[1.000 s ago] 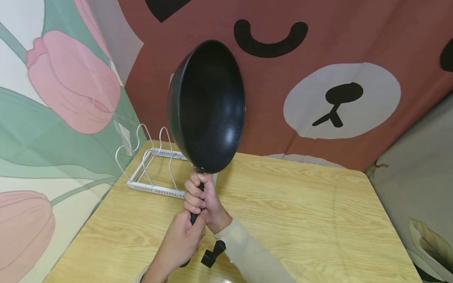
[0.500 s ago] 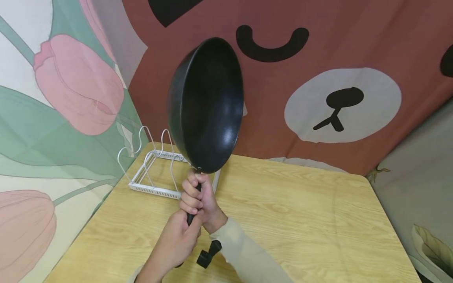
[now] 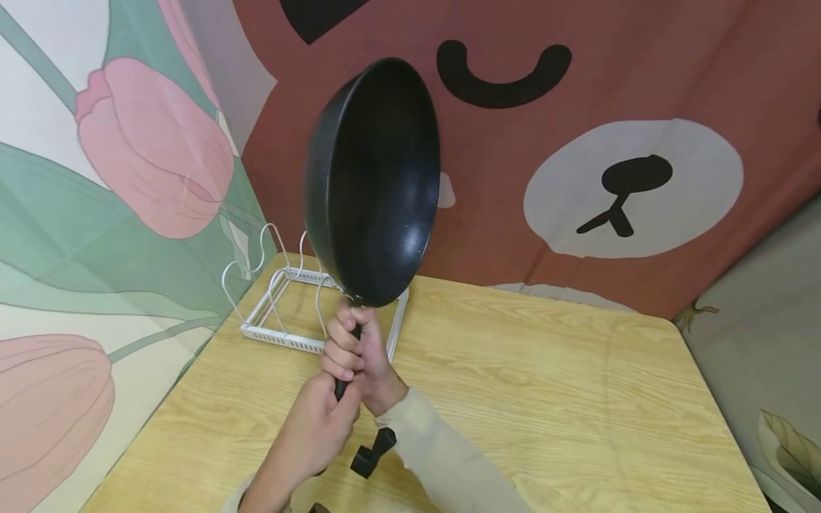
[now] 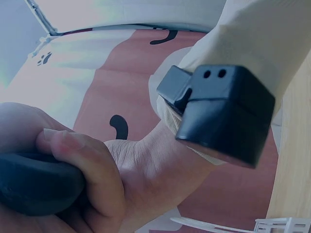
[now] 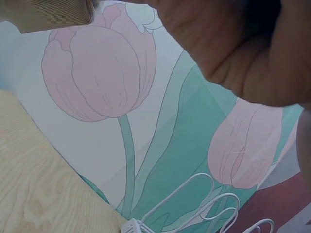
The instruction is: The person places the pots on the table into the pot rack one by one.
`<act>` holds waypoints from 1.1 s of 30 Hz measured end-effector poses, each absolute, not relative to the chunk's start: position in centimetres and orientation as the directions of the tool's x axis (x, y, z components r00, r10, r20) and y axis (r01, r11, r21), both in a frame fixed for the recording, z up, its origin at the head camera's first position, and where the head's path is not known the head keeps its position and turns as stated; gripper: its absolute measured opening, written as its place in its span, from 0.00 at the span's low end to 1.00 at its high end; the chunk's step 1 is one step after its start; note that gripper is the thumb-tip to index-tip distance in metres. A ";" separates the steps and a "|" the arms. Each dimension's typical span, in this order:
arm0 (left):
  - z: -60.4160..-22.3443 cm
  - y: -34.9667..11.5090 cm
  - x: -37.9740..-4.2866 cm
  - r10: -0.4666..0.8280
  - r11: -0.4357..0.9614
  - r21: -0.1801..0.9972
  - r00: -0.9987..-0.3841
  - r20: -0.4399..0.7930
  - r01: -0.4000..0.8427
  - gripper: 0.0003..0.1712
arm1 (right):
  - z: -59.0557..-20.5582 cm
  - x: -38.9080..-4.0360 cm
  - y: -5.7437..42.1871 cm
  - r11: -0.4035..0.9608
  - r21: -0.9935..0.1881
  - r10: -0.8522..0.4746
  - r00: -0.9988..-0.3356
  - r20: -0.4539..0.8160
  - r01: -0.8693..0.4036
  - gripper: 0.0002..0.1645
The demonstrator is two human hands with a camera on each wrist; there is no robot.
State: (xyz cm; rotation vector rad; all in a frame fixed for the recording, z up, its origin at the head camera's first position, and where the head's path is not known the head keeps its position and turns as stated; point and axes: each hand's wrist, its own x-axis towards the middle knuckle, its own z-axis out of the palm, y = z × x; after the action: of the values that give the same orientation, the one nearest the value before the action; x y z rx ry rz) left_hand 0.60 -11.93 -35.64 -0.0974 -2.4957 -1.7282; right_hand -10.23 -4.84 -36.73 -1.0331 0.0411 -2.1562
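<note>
A black wok (image 3: 388,185) is held up above the table in the head view, its hollow side facing right and toward me. My right hand (image 3: 359,356) grips its black handle (image 3: 341,388) close to the bowl, fingers wrapped round. Lower down, my left hand (image 3: 317,427) grips the same handle, touching the right hand. In the left wrist view the black handle end (image 4: 39,184) pokes out beside curled fingers. The right wrist view shows only a dark, close part of a hand (image 5: 243,53). Behind the wok stands a white wire rack (image 3: 282,338), partly covered by it.
The rack sits at the back left of the wooden table (image 3: 545,399). Printed cloths hang close round it, with tulips (image 3: 157,149) at left and a bear face (image 3: 487,142) behind. A black camera mount (image 3: 374,452) hangs off the right wrist.
The wok has shifted slightly left relative to the rack and turned a little more edge-on. Both hands keep their grip on the handle. The head view has turned slightly left.
</note>
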 end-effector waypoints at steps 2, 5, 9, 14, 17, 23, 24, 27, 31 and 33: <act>-35.6 -12.0 0.7 -0.013 0.360 0.926 -0.992 0.124 0.111 0.27 | -36.7 -10.2 -5.0 -0.731 -0.320 -0.627 -0.408 0.664 0.602 0.10; -35.5 -12.1 0.8 -0.023 0.368 0.923 -0.992 0.128 0.111 0.27 | -36.8 -10.1 -5.3 -0.730 -0.321 -0.628 -0.406 0.664 0.604 0.10; -35.6 -12.3 0.9 -0.035 0.401 0.907 -0.988 0.151 0.125 0.28 | -36.9 -10.0 -5.6 -0.729 -0.313 -0.625 -0.403 0.669 0.609 0.10; -35.8 -12.6 1.0 -0.052 0.428 0.895 -0.985 0.162 0.125 0.28 | -37.1 -10.0 -6.1 -0.724 -0.323 -0.635 -0.406 0.657 0.609 0.11; -35.9 -12.8 1.1 -0.067 0.427 0.897 -0.985 0.162 0.119 0.27 | -37.2 -10.1 -6.4 -0.713 -0.336 -0.649 -0.398 0.648 0.615 0.11; -36.0 -13.3 1.2 -0.076 0.467 0.873 -0.977 0.201 0.143 0.27 | -37.1 -10.1 -7.0 -0.709 -0.358 -0.659 -0.390 0.643 0.608 0.13; -35.9 -13.4 1.2 -0.075 0.475 0.867 -0.975 0.209 0.149 0.26 | -37.0 -10.1 -7.1 -0.710 -0.361 -0.660 -0.392 0.641 0.605 0.13; -35.9 -13.6 1.2 -0.080 0.503 0.851 -0.971 0.223 0.154 0.26 | -37.0 -10.1 -7.3 -0.709 -0.368 -0.667 -0.403 0.627 0.601 0.13; -35.9 -13.8 1.2 -0.093 0.532 0.834 -0.969 0.229 0.146 0.26 | -37.1 -9.9 -7.6 -0.700 -0.378 -0.683 -0.413 0.603 0.605 0.14; -36.0 -13.9 1.2 -0.097 0.535 0.833 -0.969 0.227 0.142 0.26 | -37.2 -9.9 -7.7 -0.697 -0.381 -0.687 -0.415 0.596 0.608 0.14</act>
State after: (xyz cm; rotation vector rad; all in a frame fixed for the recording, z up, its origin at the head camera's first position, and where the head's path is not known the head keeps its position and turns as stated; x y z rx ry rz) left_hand 1.24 -13.93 -35.97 -0.0373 -2.5290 -1.4048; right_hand -9.88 -7.72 -37.16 -0.9655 0.1336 -2.1379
